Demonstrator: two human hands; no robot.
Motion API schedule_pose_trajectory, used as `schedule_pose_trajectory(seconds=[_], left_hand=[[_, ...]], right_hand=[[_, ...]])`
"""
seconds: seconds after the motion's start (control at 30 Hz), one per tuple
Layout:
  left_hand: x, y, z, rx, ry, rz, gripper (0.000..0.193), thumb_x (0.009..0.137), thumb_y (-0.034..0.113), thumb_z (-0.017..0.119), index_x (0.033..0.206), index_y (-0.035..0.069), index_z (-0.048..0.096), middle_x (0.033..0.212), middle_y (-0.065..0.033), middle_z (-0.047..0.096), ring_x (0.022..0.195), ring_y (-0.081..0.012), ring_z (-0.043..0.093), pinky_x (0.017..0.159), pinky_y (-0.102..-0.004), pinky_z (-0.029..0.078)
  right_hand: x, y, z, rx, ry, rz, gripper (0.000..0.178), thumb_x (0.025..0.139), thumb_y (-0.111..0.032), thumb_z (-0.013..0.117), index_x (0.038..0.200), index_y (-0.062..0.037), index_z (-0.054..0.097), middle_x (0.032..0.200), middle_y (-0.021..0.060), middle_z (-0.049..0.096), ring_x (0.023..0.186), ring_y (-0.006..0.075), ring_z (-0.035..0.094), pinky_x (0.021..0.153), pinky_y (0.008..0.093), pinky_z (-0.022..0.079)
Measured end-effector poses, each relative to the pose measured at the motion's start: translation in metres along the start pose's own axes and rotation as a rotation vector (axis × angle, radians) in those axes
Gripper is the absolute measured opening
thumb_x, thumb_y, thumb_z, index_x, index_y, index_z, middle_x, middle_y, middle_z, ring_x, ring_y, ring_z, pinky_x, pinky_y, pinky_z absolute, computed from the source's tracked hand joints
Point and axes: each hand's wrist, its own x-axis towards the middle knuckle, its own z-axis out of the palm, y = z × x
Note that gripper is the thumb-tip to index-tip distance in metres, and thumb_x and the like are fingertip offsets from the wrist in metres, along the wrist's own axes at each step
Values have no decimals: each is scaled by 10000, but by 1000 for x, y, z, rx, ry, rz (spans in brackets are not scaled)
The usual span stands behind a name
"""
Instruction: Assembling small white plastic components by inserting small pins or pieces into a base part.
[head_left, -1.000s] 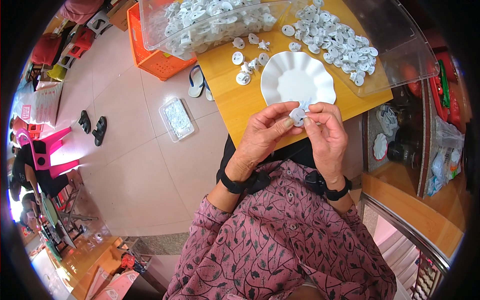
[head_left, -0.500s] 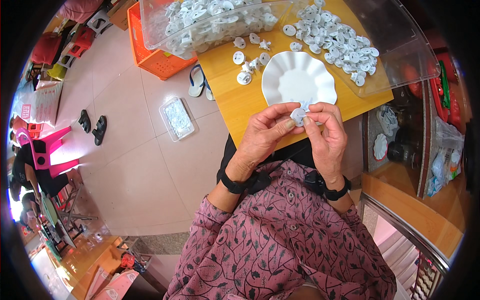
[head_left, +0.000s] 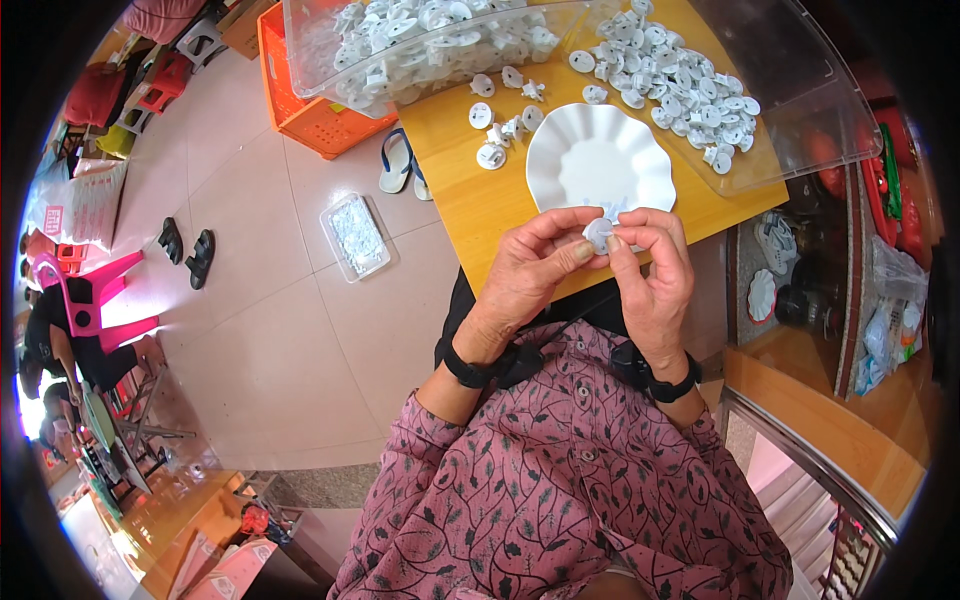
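Observation:
Between the fingertips of both hands is a small white round plastic part [head_left: 599, 235], its disc face turned up toward me. My left hand [head_left: 535, 260] pinches it from the left with thumb and forefinger. From the right, my right hand [head_left: 652, 262] grips its other edge in the same way. Just beyond the fingers lies a white plate with a wavy rim [head_left: 548, 180]; small pale pieces show on its near side, partly hidden by my hands. Several similar white parts [head_left: 491, 156] sit loose on the yellow table [head_left: 450, 200] left of the plate.
A clear plastic bin [head_left: 400, 60] full of white parts stands at the back left. Another clear tray [head_left: 790, 150] at the right holds a heap of them [head_left: 690, 95]. On the floor are an orange crate [head_left: 330, 130], a small clear box [head_left: 355, 238] and sandals [head_left: 201, 260].
Both hands keep their pinch on the white part, with hardly any finger movement. The view has shifted very slightly.

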Motion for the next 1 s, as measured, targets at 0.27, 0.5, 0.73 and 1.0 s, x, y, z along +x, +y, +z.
schedule_pose_trajectory(seconds=[0.27,0.5,0.73,1.0], left_hand=[[-1,-1,-3,97,-4,30,351,930,12,627,1276,-19,573,1166,-104,650,1066,-170,624,953,-310,518],[-1,-1,-1,212,29,68,340,912,-4,648,1249,-17,599,1130,-81,661,1024,-139,620,938,-294,508],[-1,0,-2,163,28,39,342,913,7,651,1250,-21,597,1124,-81,662,1015,-143,624,927,-296,516],[0,-1,2,286,38,87,313,916,37,669,1224,1,625,957,-6,633,891,-74,596,849,-223,510]], right_hand=[[0,0,0,-97,8,-86,93,845,16,666,923,-11,623,1031,113,612,914,236,633,775,326,525],[0,2,2,-93,4,-102,107,846,20,663,940,-14,623,1034,114,611,909,233,632,774,327,528],[0,1,2,-92,-4,-88,105,850,25,654,944,-12,622,1033,116,607,904,231,635,766,325,535],[0,1,3,-96,-1,-68,103,844,31,651,934,-7,618,1022,115,606,896,234,638,757,329,538]])
